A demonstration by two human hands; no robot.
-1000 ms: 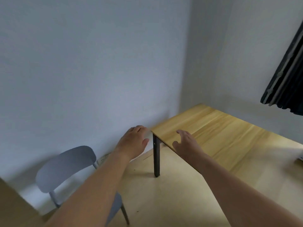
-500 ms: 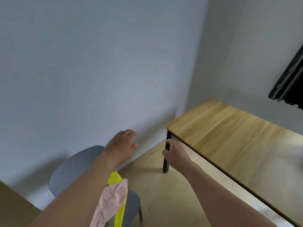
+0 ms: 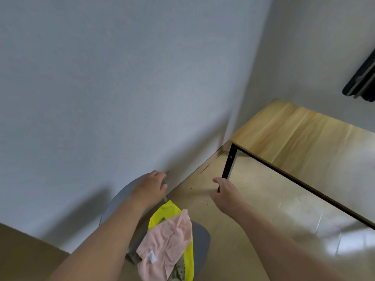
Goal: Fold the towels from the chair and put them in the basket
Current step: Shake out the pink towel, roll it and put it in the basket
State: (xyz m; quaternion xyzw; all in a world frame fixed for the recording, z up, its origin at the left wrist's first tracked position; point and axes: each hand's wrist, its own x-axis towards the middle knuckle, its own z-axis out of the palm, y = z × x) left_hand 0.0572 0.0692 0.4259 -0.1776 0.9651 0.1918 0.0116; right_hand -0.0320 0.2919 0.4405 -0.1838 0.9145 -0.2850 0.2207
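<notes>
A grey chair stands against the wall at the bottom centre. On its seat lies a heap of towels: a pink towel on top, a yellow towel under it, and a bit of a patterned one at the lower edge. My left hand hovers over the chair's backrest, fingers loosely bent, holding nothing. My right hand is in the air to the right of the chair, over the floor, fingers relaxed and empty. No basket is in view.
A wooden table with black legs stands at the right, near the room's corner. A dark curtain hangs at the far right. A brown surface shows at the bottom left.
The view has swung down and left, bringing the chair seat and the towel heap fully into sight. Both hands have dropped lower toward the chair, away from the table.
</notes>
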